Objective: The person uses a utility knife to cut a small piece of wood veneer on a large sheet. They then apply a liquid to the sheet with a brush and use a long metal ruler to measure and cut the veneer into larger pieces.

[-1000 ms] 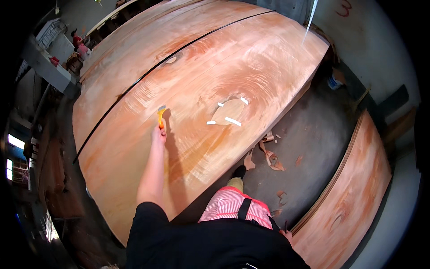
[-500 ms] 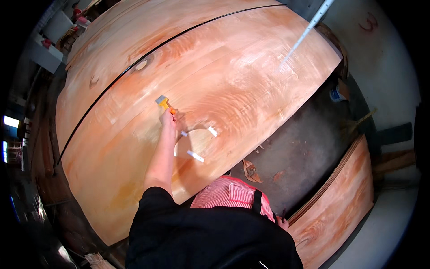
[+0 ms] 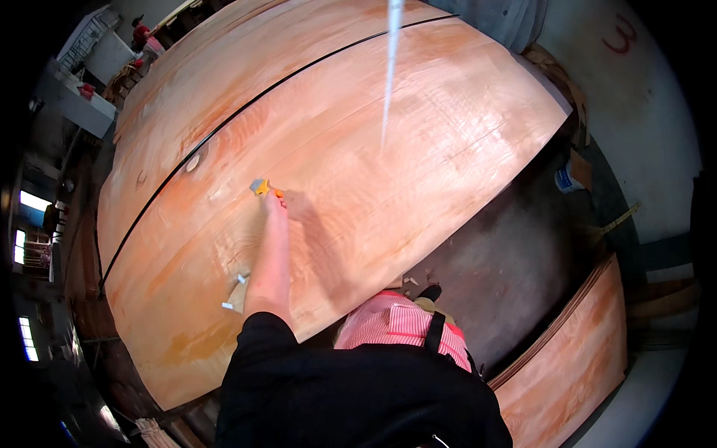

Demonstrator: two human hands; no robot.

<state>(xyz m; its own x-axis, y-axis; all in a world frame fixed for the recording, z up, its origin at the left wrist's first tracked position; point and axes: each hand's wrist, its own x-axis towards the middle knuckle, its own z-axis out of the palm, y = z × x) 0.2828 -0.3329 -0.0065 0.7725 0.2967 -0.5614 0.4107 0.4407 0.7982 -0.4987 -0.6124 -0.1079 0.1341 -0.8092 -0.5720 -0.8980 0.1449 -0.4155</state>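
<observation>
My left hand [image 3: 275, 201] is closed round a scraper [image 3: 260, 187] with a yellow-orange handle and a grey blade. The scraper is over a large, pale orange wood veneer sheet [image 3: 418, 142]; whether its blade touches the surface I cannot tell. Beside my forearm, a lighter veneer patch [image 3: 237, 299] with short white tape pieces [image 3: 228, 305] on it is partly hidden by the arm. My right hand is out of sight beyond my black sleeve.
A thin black line [image 3: 246, 104] curves across the sheet. To my right stands a stack of veneer [image 3: 575, 351], with grey floor [image 3: 500, 261] between. A blue-and-white container [image 3: 565, 179] is by the wall. A person in red [image 3: 140, 33] is far off at upper left. A pale rod-like streak [image 3: 391, 67] crosses the top.
The taped patch has shifted left in view and is now partly behind my forearm. My left hand, still holding the scraper, is farther along the sheet. My right hand has gone out of sight.
</observation>
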